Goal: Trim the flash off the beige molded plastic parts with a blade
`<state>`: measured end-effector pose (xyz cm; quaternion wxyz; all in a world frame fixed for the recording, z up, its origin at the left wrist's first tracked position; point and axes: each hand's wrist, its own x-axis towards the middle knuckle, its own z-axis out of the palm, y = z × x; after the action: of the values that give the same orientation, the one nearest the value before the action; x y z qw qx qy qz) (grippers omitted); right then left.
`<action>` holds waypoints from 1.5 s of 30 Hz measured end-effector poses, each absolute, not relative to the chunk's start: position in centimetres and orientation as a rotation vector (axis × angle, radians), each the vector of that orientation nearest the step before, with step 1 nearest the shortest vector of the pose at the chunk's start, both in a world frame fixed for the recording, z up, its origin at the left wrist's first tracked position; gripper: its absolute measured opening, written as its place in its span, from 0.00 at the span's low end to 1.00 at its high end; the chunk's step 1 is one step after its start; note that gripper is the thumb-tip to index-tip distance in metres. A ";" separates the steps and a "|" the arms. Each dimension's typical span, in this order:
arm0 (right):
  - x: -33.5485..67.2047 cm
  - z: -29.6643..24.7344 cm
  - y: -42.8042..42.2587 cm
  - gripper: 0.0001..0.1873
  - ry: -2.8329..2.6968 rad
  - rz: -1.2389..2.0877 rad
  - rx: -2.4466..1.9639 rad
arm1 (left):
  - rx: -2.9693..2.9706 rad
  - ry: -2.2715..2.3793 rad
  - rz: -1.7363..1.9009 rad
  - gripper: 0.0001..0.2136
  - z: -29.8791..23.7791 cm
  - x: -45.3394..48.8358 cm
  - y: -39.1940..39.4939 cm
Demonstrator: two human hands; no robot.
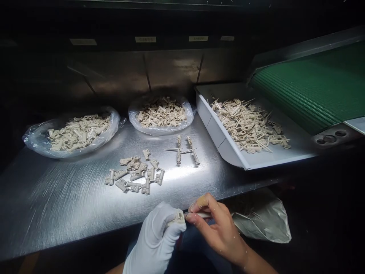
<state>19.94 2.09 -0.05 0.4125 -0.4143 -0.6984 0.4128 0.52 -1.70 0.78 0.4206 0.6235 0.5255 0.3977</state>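
Observation:
My left hand (158,236), in a white glove, is closed around a small beige plastic part (179,217) just below the table's front edge. My bare right hand (217,228) pinches a thin pale sprue stick (203,215) that meets that part; a bandage wraps its forefinger tip. Both hands touch at the part. On the steel table (57,201) ahead lies a loose pile of several beige parts (135,175). To its right lies a moulded sprue piece with parts still attached (185,151).
Two plastic-lined bowls of beige parts stand at the back, one on the left (75,131) and one in the centre (161,112). A grey tray (228,148) holds a heap of sprues under a green conveyor belt (313,87). A plastic bag (265,220) hangs below the table's right edge.

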 end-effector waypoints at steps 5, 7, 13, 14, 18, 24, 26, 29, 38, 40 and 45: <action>20.0 0.1 2.2 0.09 -1.781 1.033 -1.045 | 1.507 1.332 1.039 0.13 0.7 0.8 -1.9; 20.0 0.1 2.1 0.08 -1.790 0.960 -1.019 | 1.421 1.351 1.071 0.14 0.7 1.0 -2.0; 19.9 0.4 2.0 0.07 -1.825 0.825 -1.019 | 1.498 1.367 1.129 0.11 0.3 1.1 -2.0; 19.9 0.4 1.9 0.07 -1.830 0.811 -1.023 | 1.556 1.367 1.139 0.10 0.2 1.0 -2.0; 19.5 0.0 1.5 0.05 -1.826 0.757 -1.022 | 1.563 1.358 1.081 0.09 0.3 0.6 -1.8; 19.3 -0.2 1.6 0.07 -1.820 0.734 -0.943 | 0.950 1.210 0.963 0.17 1.1 0.8 -1.4; 19.5 0.0 1.8 0.07 -1.845 0.773 -0.949 | 1.009 1.273 1.007 0.17 1.0 1.0 -1.5; 19.8 0.2 1.9 0.07 -1.864 0.748 -0.987 | 1.154 1.333 1.037 0.15 0.7 1.2 -1.5; 20.1 0.6 2.0 0.08 -1.937 0.657 -0.978 | 1.279 1.280 0.945 0.14 0.5 0.5 -1.3; 20.3 0.8 2.2 0.09 -1.950 0.712 -0.965 | 1.150 1.204 0.911 0.15 0.6 0.4 -1.2; 21.1 1.1 2.4 0.08 -1.969 0.814 -0.991 | 1.052 1.210 0.948 0.16 1.0 0.5 -0.9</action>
<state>21.12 2.36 1.12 0.3854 -0.3892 -0.7732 0.3197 0.47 -0.89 0.98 0.5968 0.4534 0.5211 0.4084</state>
